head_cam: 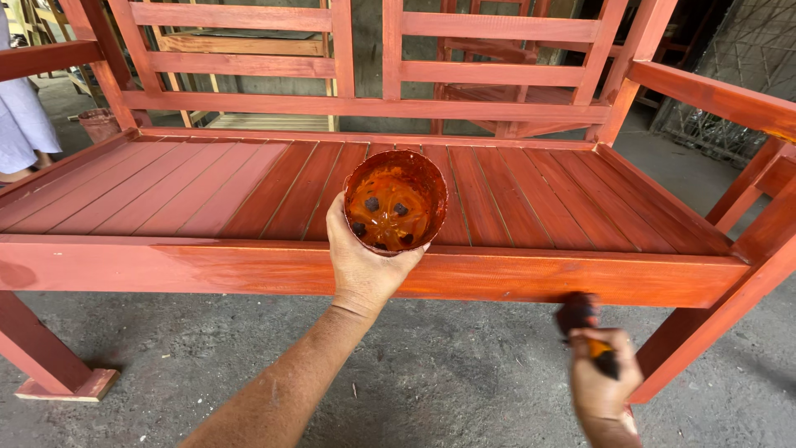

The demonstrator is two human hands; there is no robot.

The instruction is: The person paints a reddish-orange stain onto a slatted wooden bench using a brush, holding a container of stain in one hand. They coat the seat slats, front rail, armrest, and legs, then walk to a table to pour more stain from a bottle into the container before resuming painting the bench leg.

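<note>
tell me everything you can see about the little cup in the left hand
The cup is small, round and open-topped, smeared inside and out with reddish-orange stain. A shallow wet orange layer lies at the bottom, with a few dark lumps in it. The left hand grips it from below, tilting its mouth toward the camera, above the front rail of the red wooden bench.

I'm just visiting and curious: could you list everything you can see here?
wooden bench: one, red-brown stained, across the middle
cup: one, orange-stained inside, held over the seat
brush: one, dark, blurred, by the front rail
bucket: one, reddish, on the floor far left
concrete floor: grey, under the bench
another person: one, pale clothing, left edge
left hand: holds the cup
right hand: grips the brush
</note>
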